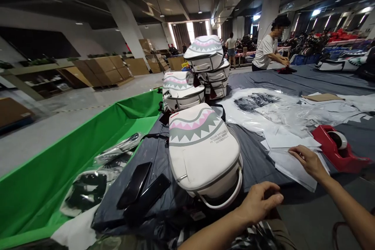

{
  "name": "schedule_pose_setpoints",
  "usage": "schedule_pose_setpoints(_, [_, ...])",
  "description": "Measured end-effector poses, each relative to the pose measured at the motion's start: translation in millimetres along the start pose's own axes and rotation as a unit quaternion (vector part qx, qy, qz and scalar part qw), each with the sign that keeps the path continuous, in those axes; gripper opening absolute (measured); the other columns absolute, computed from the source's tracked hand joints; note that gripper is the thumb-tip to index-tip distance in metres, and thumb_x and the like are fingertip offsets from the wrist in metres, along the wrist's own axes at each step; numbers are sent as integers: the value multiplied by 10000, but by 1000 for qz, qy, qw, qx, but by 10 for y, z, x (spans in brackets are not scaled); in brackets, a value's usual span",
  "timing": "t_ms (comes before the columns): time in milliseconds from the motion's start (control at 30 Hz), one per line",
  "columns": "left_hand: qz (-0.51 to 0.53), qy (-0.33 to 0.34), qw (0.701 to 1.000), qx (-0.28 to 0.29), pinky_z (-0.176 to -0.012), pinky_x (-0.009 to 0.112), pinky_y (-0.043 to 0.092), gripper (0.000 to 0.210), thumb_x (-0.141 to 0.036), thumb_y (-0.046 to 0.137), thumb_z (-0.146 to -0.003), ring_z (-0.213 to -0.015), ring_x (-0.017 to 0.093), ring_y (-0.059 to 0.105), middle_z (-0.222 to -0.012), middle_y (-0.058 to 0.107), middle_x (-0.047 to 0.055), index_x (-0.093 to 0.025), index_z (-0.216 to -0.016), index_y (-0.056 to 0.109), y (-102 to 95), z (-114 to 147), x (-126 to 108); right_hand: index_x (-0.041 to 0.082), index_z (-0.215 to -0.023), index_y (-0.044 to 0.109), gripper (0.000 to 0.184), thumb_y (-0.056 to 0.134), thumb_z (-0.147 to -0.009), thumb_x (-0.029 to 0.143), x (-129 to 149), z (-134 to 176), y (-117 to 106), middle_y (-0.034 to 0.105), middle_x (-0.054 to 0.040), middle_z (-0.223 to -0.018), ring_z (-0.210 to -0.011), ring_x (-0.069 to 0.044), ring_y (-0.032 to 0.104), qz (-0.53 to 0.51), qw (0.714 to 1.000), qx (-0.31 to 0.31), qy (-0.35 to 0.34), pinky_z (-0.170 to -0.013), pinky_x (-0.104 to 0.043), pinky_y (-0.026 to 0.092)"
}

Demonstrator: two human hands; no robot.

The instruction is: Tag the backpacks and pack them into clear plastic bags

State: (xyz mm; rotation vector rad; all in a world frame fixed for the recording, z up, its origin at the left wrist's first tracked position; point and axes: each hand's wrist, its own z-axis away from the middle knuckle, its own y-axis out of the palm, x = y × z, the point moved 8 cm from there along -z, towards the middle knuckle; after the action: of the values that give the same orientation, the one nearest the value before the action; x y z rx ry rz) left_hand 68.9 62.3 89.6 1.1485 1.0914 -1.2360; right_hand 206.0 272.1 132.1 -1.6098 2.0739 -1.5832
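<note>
Our left hand (260, 200), loosely cupped with thumb and fingers apart, hovers just beside a white shark-mouth backpack (202, 156), while our right hand (309, 161) bends over loose white paper sheets (293, 172) near a red tape dispenser (336, 150). The backpack lies on the dark-covered table (252, 160), left of both hands; the sheets spread beneath the right. We cannot tell whether those fingertips pinch paper. The frame's edge crops our forearms (216, 228), and a label (197, 215) below the backpack is too dim to read
</note>
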Motion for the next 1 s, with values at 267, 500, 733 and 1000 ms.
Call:
schedule_pose_setpoints(267, [146,-33,956,-252,-671,292,479,622,-738,628,-737,-734,199,617,-755,663,61,-120,-804,658,-236,-147,377,195,-1050,652,164,493,-1016,176,1844,1173,327,679,-37,-793,-683,-141,634,22,965,-44,-256,-640,-246,506])
schedule_pose_setpoints(500, [-222,283,926,-113,-847,327,485,366,-392,424,-1032,-919,206,684,-1013,761,93,-190,-1186,688,-211,956,-181,245,-1245,635,336,614,-954,413,1753,1003,403,697,-83,-1218,-1243,-257,597,-48,957,81,-276,-1108,-438,441])
schedule_pose_setpoints(733, [-209,169,866,-421,-726,233,479,284,-333,491,-1017,-805,148,622,-861,656,48,-196,-942,728,-1021,1862,-58,228,-824,632,260,534,-1000,391,1886,780,891,681,-5,-704,-627,-144,665,-212,947,118,-211,-723,-262,577])
schedule_pose_setpoints(1000, [-88,52,830,-549,-649,222,414,370,-502,669,-853,-664,123,509,-664,547,-25,-162,-708,640,-1632,1873,355,244,-1023,688,315,502,-1015,498,2156,461,1126,743,-7,-709,-541,-154,695,-135,960,118,-216,-494,-215,502])
